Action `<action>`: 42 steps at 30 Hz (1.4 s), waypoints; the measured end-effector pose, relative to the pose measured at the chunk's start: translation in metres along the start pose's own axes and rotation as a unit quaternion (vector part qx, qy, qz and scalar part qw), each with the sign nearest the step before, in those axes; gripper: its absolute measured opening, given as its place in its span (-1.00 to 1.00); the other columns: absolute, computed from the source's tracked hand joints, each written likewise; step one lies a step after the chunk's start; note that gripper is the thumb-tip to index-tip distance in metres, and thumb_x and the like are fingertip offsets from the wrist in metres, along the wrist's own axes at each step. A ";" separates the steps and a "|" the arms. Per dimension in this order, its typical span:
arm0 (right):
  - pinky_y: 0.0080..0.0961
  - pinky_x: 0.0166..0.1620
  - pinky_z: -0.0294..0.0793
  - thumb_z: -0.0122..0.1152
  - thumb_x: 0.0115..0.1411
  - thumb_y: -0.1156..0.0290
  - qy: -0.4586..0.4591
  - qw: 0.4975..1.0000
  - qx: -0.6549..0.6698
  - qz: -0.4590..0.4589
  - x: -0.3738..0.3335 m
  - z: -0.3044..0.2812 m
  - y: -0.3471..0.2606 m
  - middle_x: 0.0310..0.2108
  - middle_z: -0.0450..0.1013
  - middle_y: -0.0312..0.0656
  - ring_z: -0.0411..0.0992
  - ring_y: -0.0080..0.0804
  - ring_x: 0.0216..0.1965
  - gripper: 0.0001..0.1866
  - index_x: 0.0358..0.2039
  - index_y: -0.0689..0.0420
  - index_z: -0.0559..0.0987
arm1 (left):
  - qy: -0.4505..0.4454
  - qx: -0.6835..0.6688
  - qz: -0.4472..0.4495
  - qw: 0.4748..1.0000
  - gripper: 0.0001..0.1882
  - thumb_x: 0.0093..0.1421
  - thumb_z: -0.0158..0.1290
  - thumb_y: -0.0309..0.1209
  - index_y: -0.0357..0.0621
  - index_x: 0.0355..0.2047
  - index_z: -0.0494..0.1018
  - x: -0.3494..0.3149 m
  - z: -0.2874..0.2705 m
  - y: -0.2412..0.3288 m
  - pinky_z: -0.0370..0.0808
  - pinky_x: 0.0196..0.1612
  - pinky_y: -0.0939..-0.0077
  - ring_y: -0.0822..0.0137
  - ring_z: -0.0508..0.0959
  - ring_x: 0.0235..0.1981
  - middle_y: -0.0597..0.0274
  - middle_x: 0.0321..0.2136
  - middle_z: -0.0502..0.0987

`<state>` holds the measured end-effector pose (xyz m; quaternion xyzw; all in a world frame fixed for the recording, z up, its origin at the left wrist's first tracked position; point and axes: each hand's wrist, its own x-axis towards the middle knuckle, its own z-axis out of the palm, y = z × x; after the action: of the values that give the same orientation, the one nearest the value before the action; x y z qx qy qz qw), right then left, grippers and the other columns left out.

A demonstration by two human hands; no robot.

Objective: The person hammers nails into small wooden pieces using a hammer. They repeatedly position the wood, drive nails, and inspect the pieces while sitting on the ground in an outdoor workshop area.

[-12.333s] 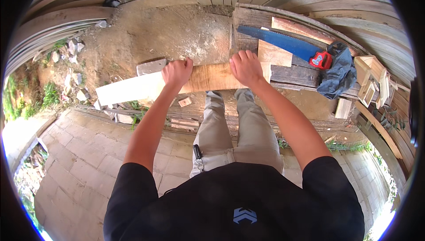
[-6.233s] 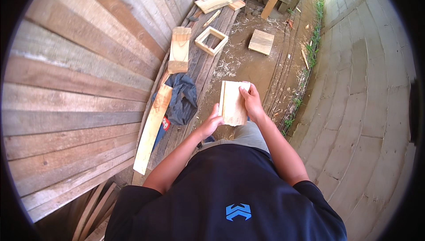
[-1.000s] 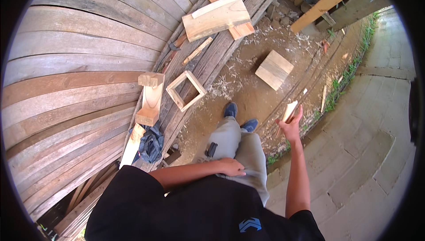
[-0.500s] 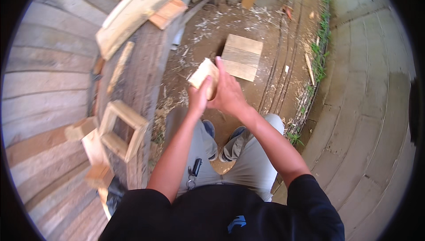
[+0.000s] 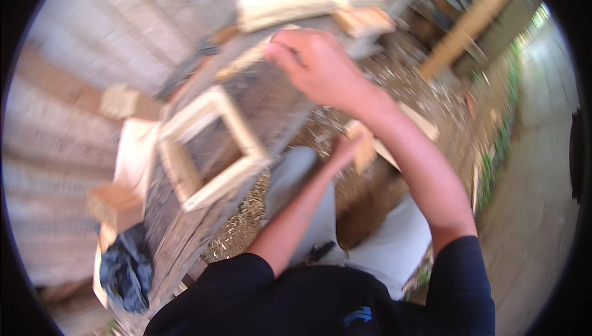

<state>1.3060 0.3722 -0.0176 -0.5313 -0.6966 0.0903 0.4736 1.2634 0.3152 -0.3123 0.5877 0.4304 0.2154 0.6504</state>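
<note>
My left hand (image 5: 346,149) is closed around a small wooden block (image 5: 364,151), low above the ground near my knees. Stretched out over the bench (image 5: 271,111), my right hand (image 5: 317,64) has its fingers curled together; whether anything is pinched in them is hidden. Just beyond its fingertips lies a thin wood strip (image 5: 243,61). Nearer me on the bench rests an open rectangular wooden frame (image 5: 237,123). A pale flat board (image 5: 419,123) on the ground is partly covered by my right forearm.
Thick pale timber (image 5: 308,0) and an orange-toned block (image 5: 364,21) lie at the bench's far end. Along its left side are wooden blocks (image 5: 117,205) and a crumpled black plastic bag (image 5: 126,268). A slanted post (image 5: 472,21) stands at far right. Wood shavings litter the ground.
My view has swung left toward the bench. My right hand has left the wooden block and reached out over the bench, while my left hand keeps the block.
</note>
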 end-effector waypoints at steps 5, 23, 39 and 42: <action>-0.24 0.03 0.49 0.08 0.25 0.58 -0.110 0.982 -0.144 -0.049 0.084 0.049 0.025 -0.04 0.54 -0.04 0.50 -0.05 -0.01 -0.59 0.13 0.13 0.49 | -0.024 0.152 -0.090 0.984 -0.41 0.22 0.18 0.00 -0.41 -0.13 0.59 -0.032 -0.001 -0.001 0.60 -0.16 0.17 0.02 0.72 -0.23 -0.19 -0.31 0.68; -0.07 0.23 0.32 0.31 0.25 0.33 -0.331 0.874 -0.347 -0.075 0.160 0.113 0.051 -0.02 0.56 -0.10 0.44 -0.12 0.13 -0.60 0.09 0.10 0.58 | 0.038 0.267 0.046 0.962 -0.56 0.31 0.05 -0.02 -0.17 -0.17 0.61 -0.104 -0.012 0.008 0.56 -0.21 0.00 -0.19 0.64 -0.30 -0.16 -0.40 0.63; -0.46 -0.31 0.44 0.03 0.45 0.21 -0.034 0.949 0.312 -0.005 0.143 -0.074 -0.051 -0.39 0.38 -0.32 0.34 -0.53 -0.39 -0.74 -0.17 0.16 0.50 | 0.002 0.198 0.018 0.980 -0.49 0.15 0.30 -0.03 -0.28 -0.15 0.63 -0.028 0.011 -0.006 0.62 -0.19 0.32 0.21 0.73 -0.30 -0.04 -0.34 0.70; -0.55 -0.40 0.39 -0.06 0.49 0.15 -0.037 0.916 0.379 0.124 0.052 -0.140 -0.008 -0.39 0.35 -0.38 0.31 -0.59 -0.45 -0.75 -0.17 0.06 0.43 | -0.045 0.149 0.052 0.987 -0.54 0.11 0.35 -0.10 -0.29 -0.20 0.65 -0.015 0.014 -0.016 0.62 -0.21 0.33 0.20 0.72 -0.32 -0.02 -0.35 0.71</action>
<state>1.4074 0.3588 0.0914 -0.3901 -0.5556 0.4254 0.5984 1.2630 0.2914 -0.3241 0.7085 0.3970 0.1563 0.5622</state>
